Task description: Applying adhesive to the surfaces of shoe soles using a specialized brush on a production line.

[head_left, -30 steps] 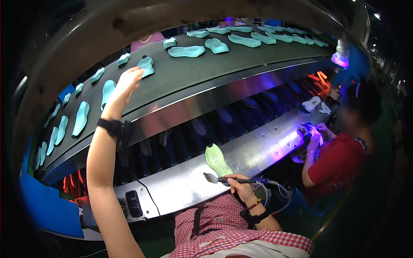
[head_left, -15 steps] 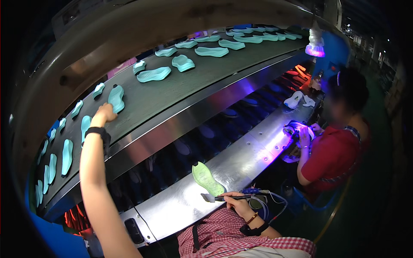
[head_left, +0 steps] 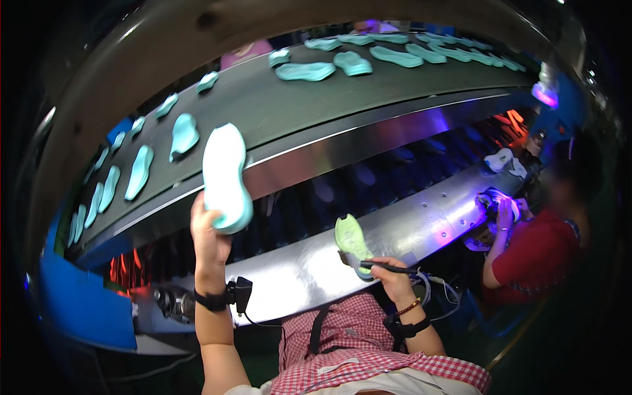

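Observation:
My left hand (head_left: 209,240) grips a pale turquoise shoe sole (head_left: 226,172) by its lower end, thumb over its near side. The sole stands nearly upright in the air, in front of the conveyor's metal edge. My right hand (head_left: 394,283) pinches a slim black-handled tool (head_left: 394,267). Its working end reaches the lower part of a yellow-green sole (head_left: 350,234) on the metal bench; whether it touches is unclear. More turquoise soles (head_left: 185,133) lie on the dark conveyor belt (head_left: 263,112) beyond my left hand.
Along the conveyor's near side runs the shiny metal bench (head_left: 289,280). At the right a co-worker in a red top (head_left: 536,253) handles a shoe part under violet light. Cables (head_left: 447,299) hang by my right hand. Orange-glowing heaters (head_left: 130,268) show below the belt.
My left hand has picked a turquoise sole off the belt and brought it back toward me. My right hand has brought the tool closer over the yellow-green sole. The view has shifted left.

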Motion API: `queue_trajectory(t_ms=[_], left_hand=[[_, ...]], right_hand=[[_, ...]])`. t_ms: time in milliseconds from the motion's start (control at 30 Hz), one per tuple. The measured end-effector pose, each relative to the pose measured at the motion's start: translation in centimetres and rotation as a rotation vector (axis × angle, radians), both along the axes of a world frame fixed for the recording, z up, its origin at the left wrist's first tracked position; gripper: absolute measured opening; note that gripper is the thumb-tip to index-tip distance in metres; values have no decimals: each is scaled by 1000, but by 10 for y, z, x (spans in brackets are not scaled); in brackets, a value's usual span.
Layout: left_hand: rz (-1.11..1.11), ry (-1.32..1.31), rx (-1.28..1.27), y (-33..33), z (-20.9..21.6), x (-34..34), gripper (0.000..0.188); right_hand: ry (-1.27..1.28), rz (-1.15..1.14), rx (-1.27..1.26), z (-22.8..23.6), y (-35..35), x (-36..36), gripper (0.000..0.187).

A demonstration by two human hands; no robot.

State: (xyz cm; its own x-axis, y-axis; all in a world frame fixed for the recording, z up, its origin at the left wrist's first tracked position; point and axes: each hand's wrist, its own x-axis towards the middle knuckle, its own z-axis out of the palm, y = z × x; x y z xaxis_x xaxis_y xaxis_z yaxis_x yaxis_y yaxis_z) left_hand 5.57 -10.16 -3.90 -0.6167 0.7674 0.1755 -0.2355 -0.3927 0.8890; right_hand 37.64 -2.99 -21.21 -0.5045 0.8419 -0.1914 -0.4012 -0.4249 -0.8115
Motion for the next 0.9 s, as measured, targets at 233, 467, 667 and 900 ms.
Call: queue_trajectory(t_ms=[233,467,667,900], left_hand=[[-563,-547,118,-83,-46,36,88],[-424,-703,-107,-87,-135,85,83],[-378,-916,-7,-70,-128,126,80],[-447,-913,-77,-71,-139,135,80]], right_hand=[[102,-38,42,22,-11,6,20],[96,156,124,47,-23,-23,21],[-54,342,135,48,-20,-66,21],[-88,353,104,54,-12,-86,19]])
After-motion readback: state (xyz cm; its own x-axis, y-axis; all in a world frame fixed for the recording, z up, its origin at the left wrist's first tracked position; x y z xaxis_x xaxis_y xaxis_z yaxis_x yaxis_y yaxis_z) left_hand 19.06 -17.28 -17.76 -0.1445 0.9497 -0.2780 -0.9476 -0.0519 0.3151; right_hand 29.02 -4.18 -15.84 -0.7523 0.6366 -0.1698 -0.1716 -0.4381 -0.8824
